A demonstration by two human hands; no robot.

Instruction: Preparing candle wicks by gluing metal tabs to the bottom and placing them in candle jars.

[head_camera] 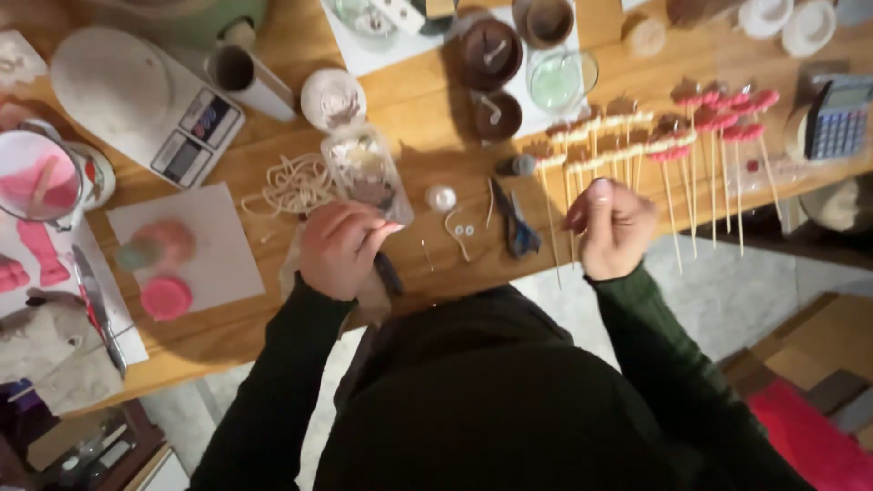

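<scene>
Near the frame's middle, the left hand (341, 245) curls loosely beside a plastic tub (366, 173), the right hand (614, 227) pinches shut, its contents hidden, so a careless sweep might scatter the skewers (637, 150).

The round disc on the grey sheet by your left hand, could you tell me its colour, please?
Pink; the round disc on the grey sheet shows in the head view.

kitchen scale (195, 136), scissors (518, 227), calculator (838, 123)
</scene>
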